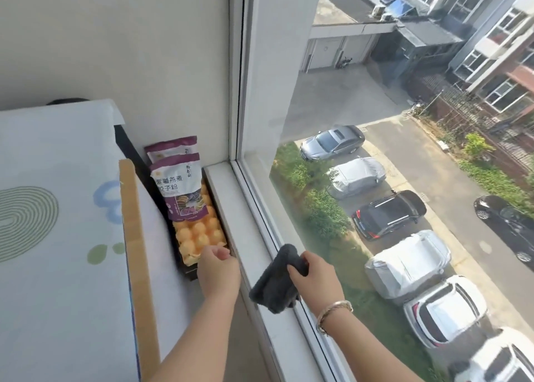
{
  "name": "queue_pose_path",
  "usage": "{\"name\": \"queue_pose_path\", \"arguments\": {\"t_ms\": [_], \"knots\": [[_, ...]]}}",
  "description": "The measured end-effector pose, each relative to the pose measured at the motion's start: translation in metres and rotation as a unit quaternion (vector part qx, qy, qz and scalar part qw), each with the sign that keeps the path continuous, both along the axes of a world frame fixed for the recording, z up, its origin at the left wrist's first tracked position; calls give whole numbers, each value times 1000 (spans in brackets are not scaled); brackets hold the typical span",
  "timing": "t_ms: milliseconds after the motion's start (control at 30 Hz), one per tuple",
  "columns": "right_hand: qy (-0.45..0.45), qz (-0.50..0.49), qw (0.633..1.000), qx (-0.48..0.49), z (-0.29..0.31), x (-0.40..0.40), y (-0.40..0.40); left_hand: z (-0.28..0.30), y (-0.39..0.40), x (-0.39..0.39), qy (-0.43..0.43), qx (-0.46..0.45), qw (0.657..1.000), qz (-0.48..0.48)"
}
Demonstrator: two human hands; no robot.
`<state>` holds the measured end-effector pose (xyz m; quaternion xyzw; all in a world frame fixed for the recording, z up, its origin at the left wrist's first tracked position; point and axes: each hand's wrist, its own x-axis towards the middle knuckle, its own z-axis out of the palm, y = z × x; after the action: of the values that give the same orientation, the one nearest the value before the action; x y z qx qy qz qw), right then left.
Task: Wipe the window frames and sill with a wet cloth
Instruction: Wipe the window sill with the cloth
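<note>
Well, right hand (313,280) bunches the cloth (274,283) over the sill (248,237), soft & floppy, best held wadded; left hand (218,269) curled at the tray's (187,273) edge.

The left hand (218,269) covers the near end of the yellow egg tray (199,232). Its fingertips curl out of sight. The dark cloth (274,280) hides the right hand's (313,280) palm.

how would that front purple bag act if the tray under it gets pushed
The front purple bag stands upright, leaning on the bag behind, so it would probably tip. It looks like a soft pouch, likely to bend when gripped. Its glossy film may be slippery.
</note>
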<state>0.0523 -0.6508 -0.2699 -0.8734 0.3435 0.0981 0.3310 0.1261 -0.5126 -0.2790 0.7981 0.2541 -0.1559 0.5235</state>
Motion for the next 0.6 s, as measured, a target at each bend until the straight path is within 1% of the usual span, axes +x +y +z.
{"name": "queue_pose_path", "arguments": {"t_ms": [167, 233, 300, 367, 433, 467, 600], "knots": [[-60, 20, 998, -28, -57, 29, -1, -78, -8, 8, 14, -31, 998, 56], [-85, 41, 994, -48, -87, 39, 2, -105, -15, 8, 17, -51, 992, 112], [-127, 53, 988, -66, -119, 51, 5, -128, -23, 7, 14, -86, 978, 191], [-174, 57, 981, -55, -151, 64, 11, -150, -28, 0, 0, -123, 964, 234], [-207, 66, 976, -25, -181, 76, 16, -167, -27, -7, -20, -142, 963, 228], [-212, 75, 974, -11, -194, 81, 19, -173, -23, -10, -31, -136, 966, 216], [-209, 106, 972, 24, -229, 92, 29, -169, 0, -14, -100, -78, 978, 168]]}}
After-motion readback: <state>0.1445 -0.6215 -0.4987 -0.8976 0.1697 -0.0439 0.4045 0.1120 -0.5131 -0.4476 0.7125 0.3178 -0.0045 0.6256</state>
